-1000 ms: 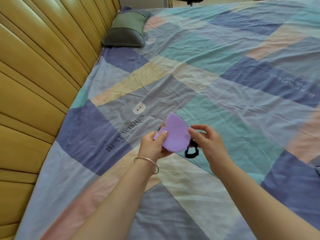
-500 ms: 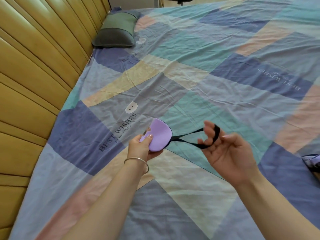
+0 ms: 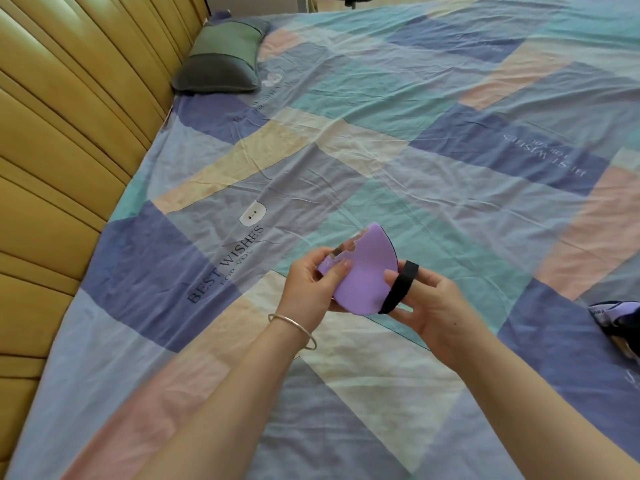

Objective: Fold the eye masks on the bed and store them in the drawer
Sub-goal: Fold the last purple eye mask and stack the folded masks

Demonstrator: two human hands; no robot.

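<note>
the left hand (image 3: 310, 284) held the folded purple mask (image 3: 362, 271) above the bed (image 3: 381, 161), thumb laid across its near face and fingers curled behind, pinching the doubled halves together so the fold could not spring open. the right hand (image 3: 427, 306) sat just beside it on the other edge, its fingers bent, with the black strap (image 3: 398, 289) looped over the fingers (image 3: 393, 275) and running down to the lower corner of the mask. that hold looked meant to keep the elastic taut and under control, probably so it could be wound round the folded mask to bind it; that is a guess from the pose. the mask was tilted, its curved edge up and away from the person, clear of the sheet.

a bangle (image 3: 294, 329) circled the left wrist. at the right edge of the bed lay a dark and purple bundle (image 3: 614, 317), perhaps another mask waiting its turn, though too cut off to be sure. a grey-green pillow (image 3: 221, 60) lay at the far end against the padded headboard (image 3: 69, 133). no drawer was in view, so storing seemed some way off: this mask was folded but its strap was not yet tucked.
</note>
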